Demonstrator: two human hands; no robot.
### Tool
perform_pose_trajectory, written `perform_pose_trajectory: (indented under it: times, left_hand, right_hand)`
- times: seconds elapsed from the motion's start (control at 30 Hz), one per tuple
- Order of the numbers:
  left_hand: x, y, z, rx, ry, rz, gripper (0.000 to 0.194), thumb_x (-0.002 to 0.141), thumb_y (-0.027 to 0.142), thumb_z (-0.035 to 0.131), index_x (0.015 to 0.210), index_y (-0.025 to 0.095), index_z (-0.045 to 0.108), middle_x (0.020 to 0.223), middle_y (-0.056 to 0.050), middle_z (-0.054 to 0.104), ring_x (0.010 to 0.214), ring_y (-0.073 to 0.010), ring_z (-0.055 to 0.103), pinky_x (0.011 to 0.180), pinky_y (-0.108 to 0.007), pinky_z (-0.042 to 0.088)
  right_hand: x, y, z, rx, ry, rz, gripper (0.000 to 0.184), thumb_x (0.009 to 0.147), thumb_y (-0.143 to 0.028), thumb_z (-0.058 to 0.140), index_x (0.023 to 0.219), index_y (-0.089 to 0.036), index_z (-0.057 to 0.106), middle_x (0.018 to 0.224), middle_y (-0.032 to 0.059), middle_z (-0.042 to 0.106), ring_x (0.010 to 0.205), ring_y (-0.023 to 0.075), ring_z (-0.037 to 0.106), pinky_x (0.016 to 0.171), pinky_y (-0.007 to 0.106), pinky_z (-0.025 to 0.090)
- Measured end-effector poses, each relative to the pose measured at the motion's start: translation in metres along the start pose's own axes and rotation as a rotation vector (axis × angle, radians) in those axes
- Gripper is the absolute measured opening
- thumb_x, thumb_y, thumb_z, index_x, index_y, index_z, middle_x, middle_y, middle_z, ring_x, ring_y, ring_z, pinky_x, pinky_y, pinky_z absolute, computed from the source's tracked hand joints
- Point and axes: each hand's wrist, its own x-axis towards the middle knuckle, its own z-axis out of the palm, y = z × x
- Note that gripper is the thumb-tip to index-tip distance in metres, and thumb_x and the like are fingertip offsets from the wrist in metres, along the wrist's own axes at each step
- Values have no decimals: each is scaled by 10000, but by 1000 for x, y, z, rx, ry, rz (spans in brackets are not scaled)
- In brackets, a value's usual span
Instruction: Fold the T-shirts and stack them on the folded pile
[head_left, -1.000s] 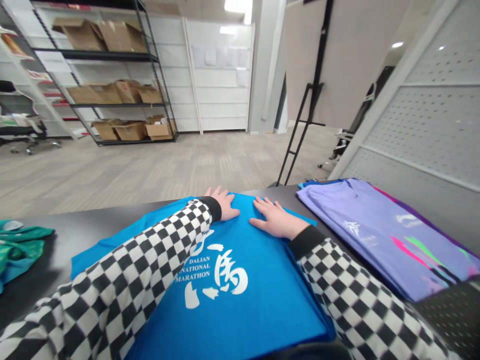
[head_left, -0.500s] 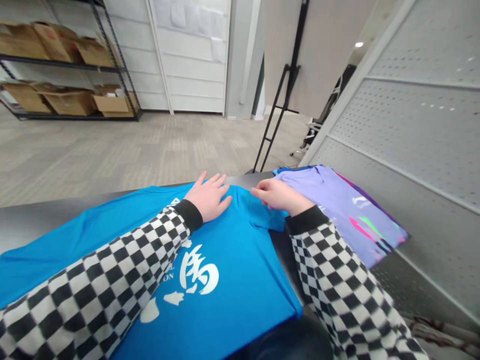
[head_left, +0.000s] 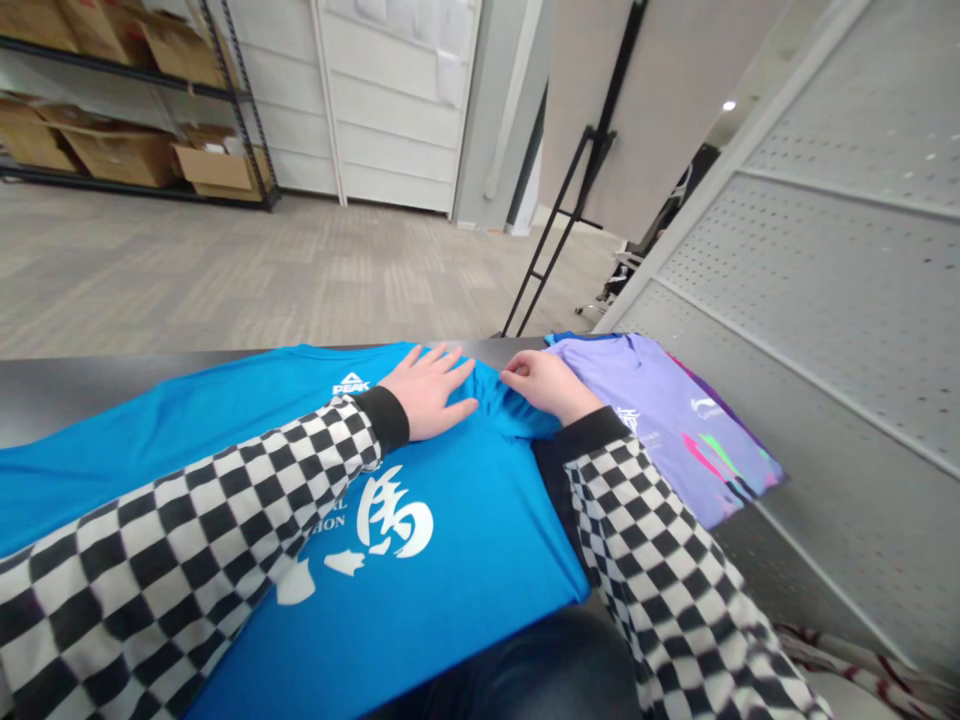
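A blue T-shirt [head_left: 480, 540] with white lettering lies spread over the dark table [head_left: 45, 395]. My left hand [head_left: 429, 392] rests flat on it near the shoulder, fingers spread. At the right-hand sleeve, my right hand [head_left: 547, 383] has thumb and fingertips pinched together on the blue fabric, which bunches into creases beside them. A light purple T-shirt [head_left: 637, 390] lies to the right of my right hand, partly covered by my forearm. The blue shirt's left part is partly hidden under my left forearm.
Behind the purple shirt's right edge rises a perforated white panel [head_left: 840, 330]. Beyond the table stand a black metal stand [head_left: 559, 225] and a shelf rack [head_left: 251, 140] with several cardboard boxes [head_left: 124, 150]. Other folded garments show beneath the purple shirt.
My right hand has drawn slightly left, and the sleeve has gathered into more creases. My left hand stays flat on the shirt. The whole view has shifted a little.
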Motion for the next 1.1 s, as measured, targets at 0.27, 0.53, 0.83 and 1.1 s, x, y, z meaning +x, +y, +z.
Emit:
perform_pose_trajectory:
  times: [0.27,0.53,0.83,1.1]
  left_hand:
    - [1,-3,4,54,-29,-37,889,1107,709,366,1816,176,309,1883,-167,228,1760,-415,178,1407,-677,100]
    - [2,-3,4,66,-153,-71,948,1092,774,314,1827,177,274,1895,-144,173,1770,-390,155,1418,-651,120]
    - [0,-2,3,55,-133,-62,945,1093,768,342,1813,157,310,1885,-170,203,1763,-399,179,1418,-651,130]
    - [-30,-2,-38,30,212,51,653,1119,430,429,1716,173,489,1809,-133,437,1716,-290,355,1449,-596,62]
  right_hand:
    - [0,3,-6,51,-53,9,159,1028,-303,737,1092,-194,833,985,58,851,836,198,756,748,286,542]
    - [-16,40,-44,-77,-67,63,182,1005,-303,734,1097,-214,863,1166,72,859,1066,264,785,924,325,581]
    - [-15,41,-40,-155,-260,181,147,936,-341,763,916,-205,817,872,53,827,809,230,749,686,325,521]
    - [-1,68,-31,-112,-240,28,122,859,-355,728,836,-246,777,786,50,796,755,255,736,679,352,515]
